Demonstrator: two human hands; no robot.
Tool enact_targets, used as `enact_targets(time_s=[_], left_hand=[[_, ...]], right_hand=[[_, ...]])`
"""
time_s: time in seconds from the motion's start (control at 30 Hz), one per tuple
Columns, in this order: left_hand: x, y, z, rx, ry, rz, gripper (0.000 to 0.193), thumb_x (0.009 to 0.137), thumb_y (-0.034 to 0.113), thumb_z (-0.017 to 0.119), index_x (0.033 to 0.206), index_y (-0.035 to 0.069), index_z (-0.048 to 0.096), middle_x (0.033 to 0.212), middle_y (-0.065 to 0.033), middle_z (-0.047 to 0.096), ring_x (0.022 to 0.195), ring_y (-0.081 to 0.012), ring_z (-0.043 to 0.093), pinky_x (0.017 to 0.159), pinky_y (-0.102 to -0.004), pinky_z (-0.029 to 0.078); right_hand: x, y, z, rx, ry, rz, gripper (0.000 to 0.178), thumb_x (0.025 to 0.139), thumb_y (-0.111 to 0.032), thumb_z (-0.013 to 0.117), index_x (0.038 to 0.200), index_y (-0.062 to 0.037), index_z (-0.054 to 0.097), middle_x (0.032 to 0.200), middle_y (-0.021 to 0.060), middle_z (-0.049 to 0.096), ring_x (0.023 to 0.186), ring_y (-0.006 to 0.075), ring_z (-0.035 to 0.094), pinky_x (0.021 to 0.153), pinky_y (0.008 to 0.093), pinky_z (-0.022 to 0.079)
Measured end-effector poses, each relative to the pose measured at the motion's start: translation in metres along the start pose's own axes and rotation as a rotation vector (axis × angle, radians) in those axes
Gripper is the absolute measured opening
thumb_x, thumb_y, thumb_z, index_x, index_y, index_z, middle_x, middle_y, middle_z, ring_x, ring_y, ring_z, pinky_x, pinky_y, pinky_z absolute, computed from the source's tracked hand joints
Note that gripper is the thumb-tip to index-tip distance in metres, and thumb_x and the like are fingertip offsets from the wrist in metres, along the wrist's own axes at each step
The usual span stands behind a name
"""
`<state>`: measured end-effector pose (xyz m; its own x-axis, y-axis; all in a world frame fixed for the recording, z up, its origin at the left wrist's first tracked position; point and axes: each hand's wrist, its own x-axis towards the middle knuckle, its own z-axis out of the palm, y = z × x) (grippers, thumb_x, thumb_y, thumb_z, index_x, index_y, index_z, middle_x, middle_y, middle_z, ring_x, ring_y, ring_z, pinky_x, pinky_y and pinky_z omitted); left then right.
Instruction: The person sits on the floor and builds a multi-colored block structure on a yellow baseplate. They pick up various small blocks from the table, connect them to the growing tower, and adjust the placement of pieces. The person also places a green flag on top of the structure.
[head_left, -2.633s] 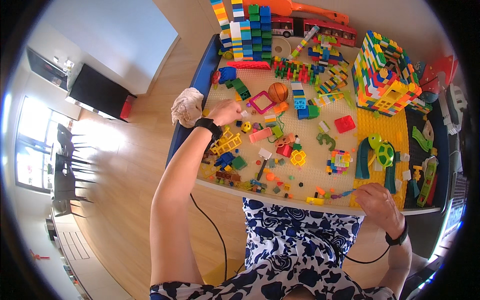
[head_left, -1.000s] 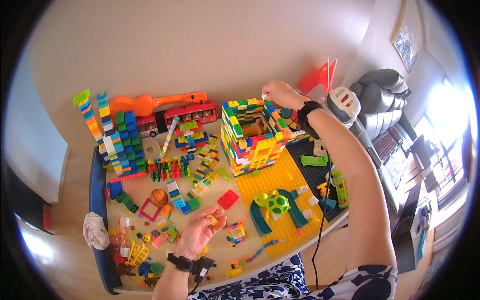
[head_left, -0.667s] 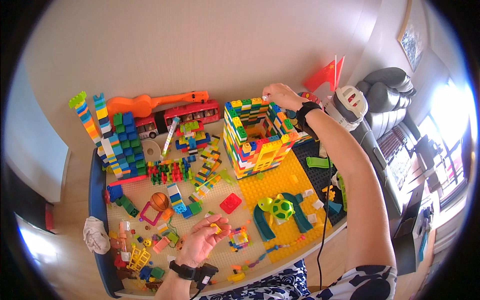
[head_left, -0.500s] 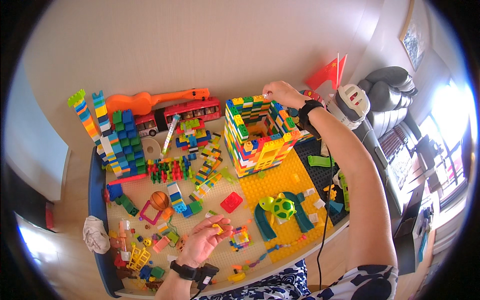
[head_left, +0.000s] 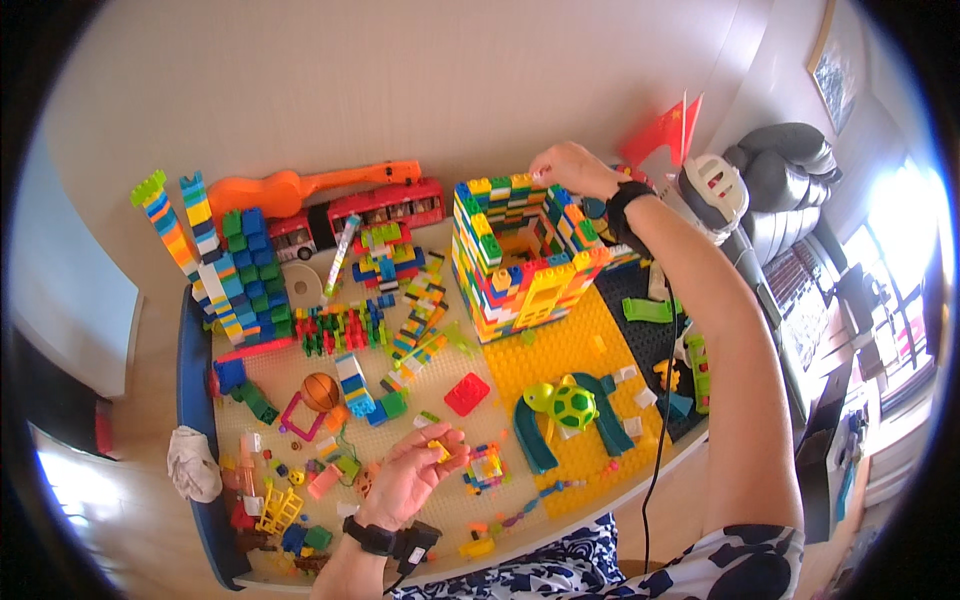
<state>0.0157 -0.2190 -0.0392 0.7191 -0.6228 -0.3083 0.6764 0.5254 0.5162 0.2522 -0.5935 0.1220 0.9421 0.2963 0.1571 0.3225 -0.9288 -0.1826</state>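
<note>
A: Head view. Right hand?

B: Right hand is upper frame, right of centre, over the rear right corner of the tall hollow tower of multicoloured plastic bricks. Thumb and fingertips pinch a small whitish piece. Piece is mostly hidden; cannot tell if it touches the rim.

A: Left?

B: Left hand is lower centre, palm up, fingers loosely curled around a small yellow plastic piece. It's over the pale studded baseplate. Just right of the fingertips: flat square of small multicoloured bricks.

A: Around the tower?

B: Stands right of centre, upright, at the rear of the yellow studded baseplate. Front wall has a yellow window frame. Green toy turtle sits nearer the lower edge, between curved teal plastic ramps. Upper left: orange toy guitar behind a red toy bus.

A: Wrists?

B: Black band on each.
</note>
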Motion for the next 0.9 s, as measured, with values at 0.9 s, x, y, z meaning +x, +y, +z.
enact_targets(time_s=[0.9], left_hand=[[0.004,0.024,-0.013,-0.164,0.046,0.247,0.026,0.089,0.014,0.056,0.110,0.000,0.056,0.096,-0.0099,0.062,0.082,-0.0197,0.062,0.073,-0.0274,0.054]], right_hand=[[-0.055,0.011,-0.024,0.075,0.269,0.079,0.028,0.084,-0.017,0.056,0.108,-0.0045,0.062,0.094,0.0080,0.066,0.088,0.0206,0.062,0.080,0.0334,0.048]])
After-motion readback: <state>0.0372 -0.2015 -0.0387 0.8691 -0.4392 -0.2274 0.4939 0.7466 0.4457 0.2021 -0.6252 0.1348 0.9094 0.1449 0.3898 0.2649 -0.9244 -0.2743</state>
